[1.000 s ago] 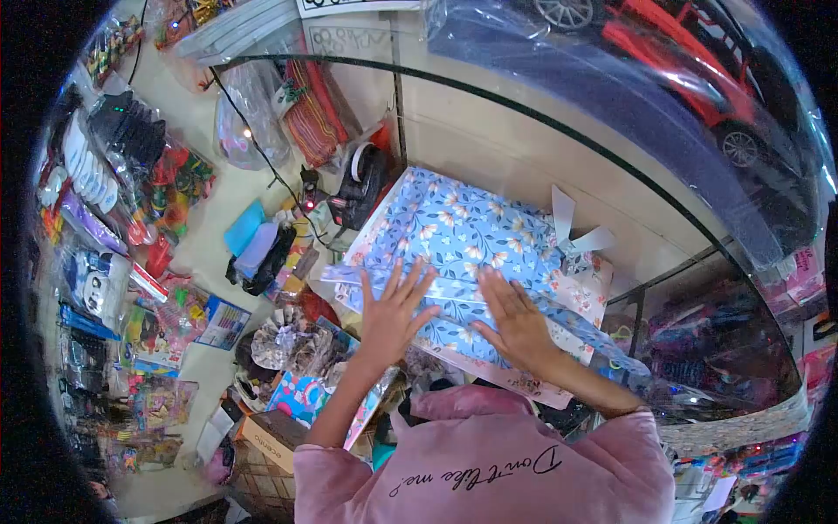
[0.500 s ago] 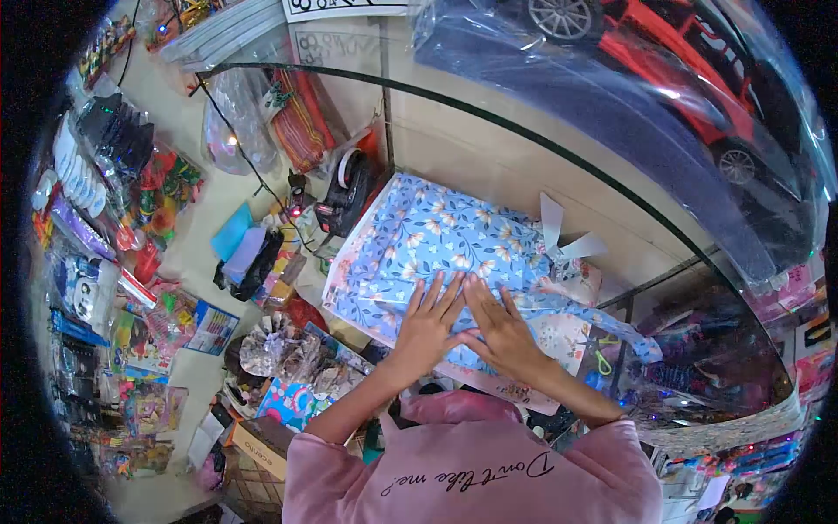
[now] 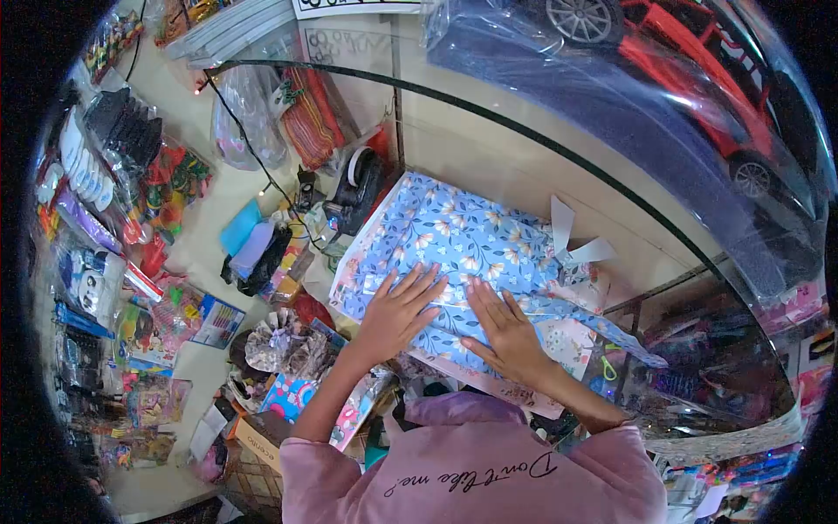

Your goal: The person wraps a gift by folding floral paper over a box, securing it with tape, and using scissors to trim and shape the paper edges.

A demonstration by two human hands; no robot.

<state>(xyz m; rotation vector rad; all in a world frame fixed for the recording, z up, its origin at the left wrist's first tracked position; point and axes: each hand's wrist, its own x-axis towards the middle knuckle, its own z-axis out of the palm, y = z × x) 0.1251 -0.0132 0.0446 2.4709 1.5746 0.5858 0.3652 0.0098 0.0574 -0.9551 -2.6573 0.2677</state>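
Blue floral paper [image 3: 471, 231] covers a flat bundle on a pale board. My left hand [image 3: 400, 314] lies on the left part of its near side, fingers spread. To its right, my right hand [image 3: 506, 336] rests flat on the same paper with fingers stretched out. A gap of paper shows between the two hands. A narrow strip of the floral paper [image 3: 615, 334] sticks out to the right. Below the bundle shows the edge of a pink and white printed sheet [image 3: 572, 345].
Behind the bundle are white paper strips [image 3: 572, 236] and a black tape dispenser [image 3: 356, 190]. A curved glass edge [image 3: 524, 131] runs overhead, with a packaged red toy car [image 3: 690, 79] above it. Scissors with green handles [image 3: 608, 367] lie right. Packaged goods crowd the left.
My hands have moved apart. The left hand has slid left over the paper, and the right hand has shifted slightly right and nearer to me. The view has shifted slightly.
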